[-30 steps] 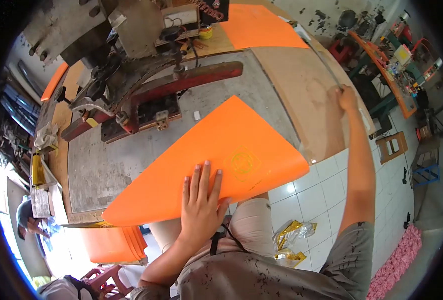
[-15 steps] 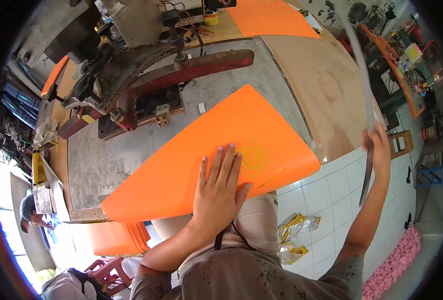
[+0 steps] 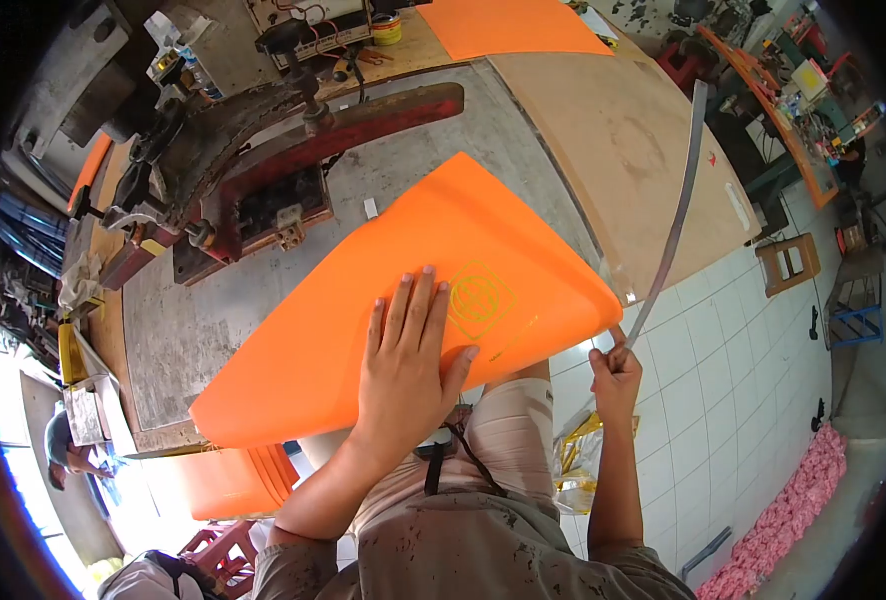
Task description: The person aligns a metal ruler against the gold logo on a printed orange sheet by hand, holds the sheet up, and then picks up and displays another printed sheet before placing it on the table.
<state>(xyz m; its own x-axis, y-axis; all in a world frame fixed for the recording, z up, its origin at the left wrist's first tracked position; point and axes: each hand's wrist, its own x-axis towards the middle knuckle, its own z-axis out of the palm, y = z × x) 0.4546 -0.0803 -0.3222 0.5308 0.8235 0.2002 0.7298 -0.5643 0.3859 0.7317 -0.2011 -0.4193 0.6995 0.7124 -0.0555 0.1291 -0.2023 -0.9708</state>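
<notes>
Grey worktable (image 3: 193, 325) beneath an orange sheet (image 3: 313, 340), lower centre; the left hand (image 3: 403, 385) lies flat on it, clasping nothing, presumably to steady it. Right of centre, a grey strip (image 3: 681, 205) rises from the right hand (image 3: 616, 375), clenched around its lower end, apparently for control, near the sheet's right corner. Yellow-green emblem (image 3: 478, 300) beside the left fingers.

Dark-speckled, greyish short-sleeved shirt (image 3: 453, 555) over pale beige shorts (image 3: 513, 430)

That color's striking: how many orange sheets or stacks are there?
4: one orange sheet under the left hand, another sheet across the worktable, one piece at left, one stack below; others may be hidden.
</notes>
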